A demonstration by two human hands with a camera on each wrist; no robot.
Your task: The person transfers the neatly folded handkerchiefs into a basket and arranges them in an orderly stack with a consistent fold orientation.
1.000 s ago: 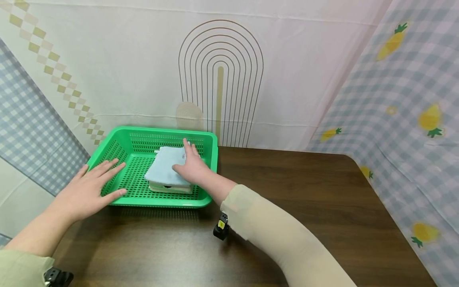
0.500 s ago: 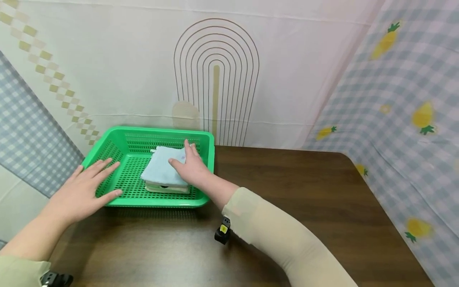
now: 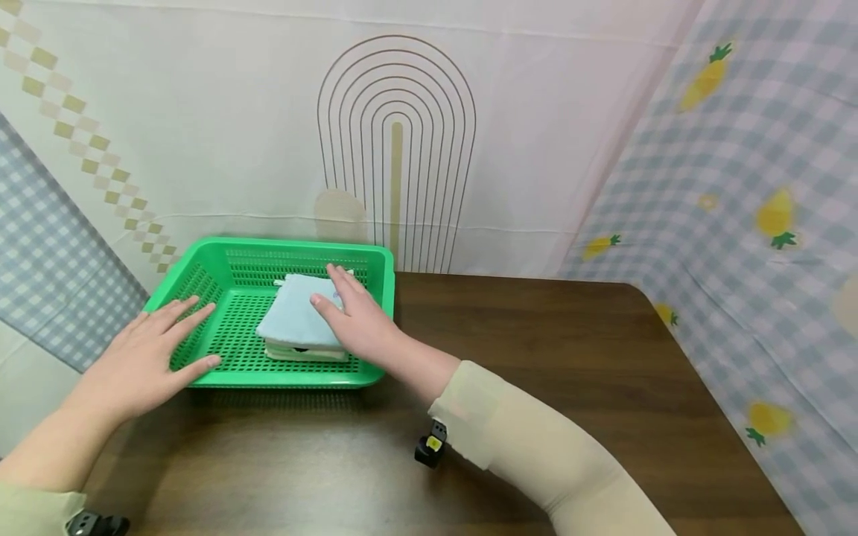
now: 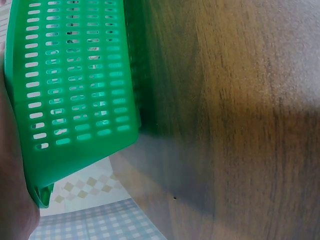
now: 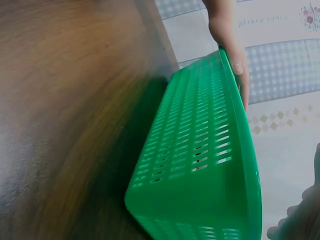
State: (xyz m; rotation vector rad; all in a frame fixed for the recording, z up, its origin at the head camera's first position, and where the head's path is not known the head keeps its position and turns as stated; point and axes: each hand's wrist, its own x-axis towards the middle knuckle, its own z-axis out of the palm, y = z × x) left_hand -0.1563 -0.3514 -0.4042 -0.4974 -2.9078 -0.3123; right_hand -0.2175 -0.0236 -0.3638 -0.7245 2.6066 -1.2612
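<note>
A green plastic basket (image 3: 226,292) with slotted walls stands on the wooden table. Inside, toward its right end, lies a small stack: a folded light blue towel (image 3: 295,313) on top of folded cream cloth (image 3: 302,353) with a dark mark at its edge. My right hand (image 3: 362,320) is over the towel's right side, fingers straight and thumb spread; it covers that part of the stack. In the right wrist view the hand's curved edge shows above the rim. My left hand (image 3: 144,357) rests at the basket's left rim, fingers extended and spread, holding nothing.
The brown tabletop (image 3: 523,357) extends to the right and in front of the basket. A pale printed cloth (image 3: 268,112) hangs behind the table, and checked cloth (image 3: 704,201) hangs on the right. Each sleeve carries a small black wrist camera (image 3: 431,444).
The head view has swung slightly to the right. Relative to the basket, my right hand has shifted a little right and its fingers lean more leftward. The towel stack and left hand keep their places.
</note>
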